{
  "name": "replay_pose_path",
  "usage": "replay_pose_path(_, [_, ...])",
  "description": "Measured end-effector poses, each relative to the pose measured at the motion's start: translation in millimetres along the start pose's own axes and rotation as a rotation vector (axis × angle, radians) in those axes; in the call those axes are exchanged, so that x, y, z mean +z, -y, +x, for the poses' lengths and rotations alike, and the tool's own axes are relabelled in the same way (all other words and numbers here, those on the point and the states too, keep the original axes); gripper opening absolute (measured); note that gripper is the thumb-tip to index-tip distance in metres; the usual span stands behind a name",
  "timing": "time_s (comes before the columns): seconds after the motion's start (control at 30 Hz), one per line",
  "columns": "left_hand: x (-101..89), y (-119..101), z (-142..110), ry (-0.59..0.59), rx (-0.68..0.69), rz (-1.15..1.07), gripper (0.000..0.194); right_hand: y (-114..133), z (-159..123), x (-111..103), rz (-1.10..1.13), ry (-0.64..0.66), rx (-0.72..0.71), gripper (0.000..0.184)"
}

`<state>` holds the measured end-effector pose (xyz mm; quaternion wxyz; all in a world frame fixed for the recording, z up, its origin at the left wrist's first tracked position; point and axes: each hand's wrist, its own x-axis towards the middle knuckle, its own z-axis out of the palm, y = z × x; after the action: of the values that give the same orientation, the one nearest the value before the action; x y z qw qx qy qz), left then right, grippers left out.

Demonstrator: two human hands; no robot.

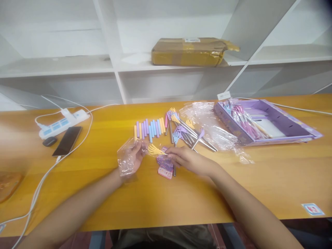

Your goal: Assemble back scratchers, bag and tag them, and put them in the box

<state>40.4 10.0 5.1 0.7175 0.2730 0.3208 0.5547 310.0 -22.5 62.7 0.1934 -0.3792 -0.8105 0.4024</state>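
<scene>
My left hand [137, 155] is closed on a clear plastic bag [126, 160], which hangs over its back and wrist. My right hand [185, 158] pinches the metal rod of a back scratcher whose yellow hand-shaped head [155, 149] points at the bag's mouth by my left fingers. Whether the head is inside the bag I cannot tell. Under the right hand lies a stack of small purple and pink printed cards [165, 169], partly hidden. Beyond the hands, a row of coloured handle tubes [149, 128] lies beside a pile of back scratchers [188, 129] with metal rods.
A heap of clear plastic bags [215, 128] lies right of the pile, against a purple box [285, 138] holding bagged back scratchers. A power strip [63, 123], a phone [67, 141] and white cables are on the left. A taped carton [186, 52] sits on the shelf.
</scene>
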Motion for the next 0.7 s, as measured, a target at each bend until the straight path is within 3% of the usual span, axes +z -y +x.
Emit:
replay_pose_path(0.27, [-4.0,-2.7,4.1,0.023,-0.151,-0.085,0.025,-1.7,-0.2,-4.0,-0.011,-0.053,0.03,0.046])
replay_pose_path(0.57, [1.2,1.8,-3.6,0.075,-0.125,-0.001,0.03,-9.6,4.3,3.2,0.025,-0.055,0.093,0.04])
replay_pose_path(0.7, [7.7,3.3,-3.5,0.093,-0.115,0.077,0.033,-10.2,6.3,7.4,0.028,-0.091,0.144,0.054])
